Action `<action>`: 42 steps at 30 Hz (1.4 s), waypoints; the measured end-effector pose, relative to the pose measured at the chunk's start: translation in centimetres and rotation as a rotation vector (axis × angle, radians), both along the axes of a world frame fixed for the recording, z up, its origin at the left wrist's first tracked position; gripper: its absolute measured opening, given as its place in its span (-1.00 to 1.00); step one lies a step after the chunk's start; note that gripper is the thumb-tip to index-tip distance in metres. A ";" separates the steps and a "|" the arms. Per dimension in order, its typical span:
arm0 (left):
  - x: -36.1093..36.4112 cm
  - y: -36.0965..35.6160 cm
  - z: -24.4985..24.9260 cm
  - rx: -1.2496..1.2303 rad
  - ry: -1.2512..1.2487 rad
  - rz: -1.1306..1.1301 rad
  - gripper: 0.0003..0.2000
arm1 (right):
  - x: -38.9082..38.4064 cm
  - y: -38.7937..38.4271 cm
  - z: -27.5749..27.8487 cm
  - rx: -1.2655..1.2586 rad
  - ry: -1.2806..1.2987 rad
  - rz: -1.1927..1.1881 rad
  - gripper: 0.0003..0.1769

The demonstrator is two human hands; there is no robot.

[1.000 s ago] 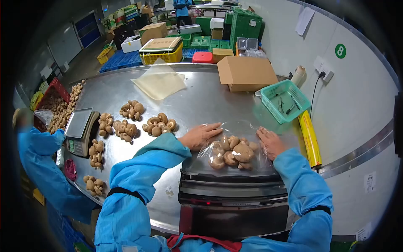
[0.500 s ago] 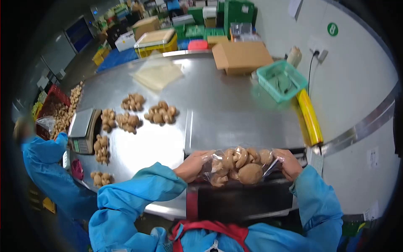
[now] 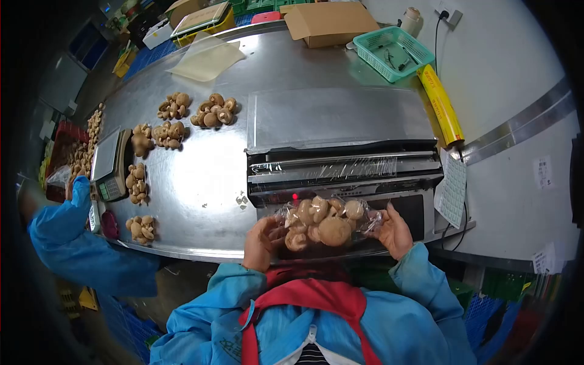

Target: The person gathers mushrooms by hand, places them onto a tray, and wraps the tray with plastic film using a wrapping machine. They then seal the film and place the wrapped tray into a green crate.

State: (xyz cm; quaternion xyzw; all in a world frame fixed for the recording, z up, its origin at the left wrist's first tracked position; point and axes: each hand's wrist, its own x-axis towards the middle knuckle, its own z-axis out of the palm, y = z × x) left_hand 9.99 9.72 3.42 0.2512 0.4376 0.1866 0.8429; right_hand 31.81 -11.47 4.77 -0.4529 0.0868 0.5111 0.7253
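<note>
A bundle of brown mushrooms in clear film [image 3: 325, 226] lies between my two hands, over the dark plate [image 3: 409, 214] at the front of the wrapping machine. My left hand [image 3: 263, 240] grips its left end, some fingertips hidden behind the film. At the other end, my right hand [image 3: 392, 231] holds the film with the fingers underneath and the thumb raised. Just beyond is the film wrapping machine [image 3: 340, 182], with a small red light on its left and clear film stretched across its rollers.
Left of the machine, several mushroom piles [image 3: 213, 111] lie on the metal table [image 3: 292, 64]. A weighing scale [image 3: 111, 163] stands near a co-worker's blue sleeve [image 3: 61, 222]. Toward the back are a cardboard box [image 3: 331, 24] and green basket [image 3: 394, 55]; a yellow roll [image 3: 441, 106] and keyboard [image 3: 451, 191] lie right.
The wrapped mushrooms have come back toward my body, away from the rollers, with both hands still on them. My view has tilted down, showing more of the machine.
</note>
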 end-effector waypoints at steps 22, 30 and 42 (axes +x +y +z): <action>0.1 3.7 -4.3 1.706 0.157 -0.757 -0.88 | -16.2 -4.1 -15.6 -0.810 -0.856 -0.566 -0.85; -1.2 2.7 -5.1 1.265 -0.066 -0.942 -0.89 | -19.7 1.9 -8.9 0.608 0.113 -0.268 -0.80; -12.6 -1.2 7.3 -0.031 -0.577 -1.110 -0.64 | -28.2 2.4 2.5 0.484 -0.109 0.210 -0.70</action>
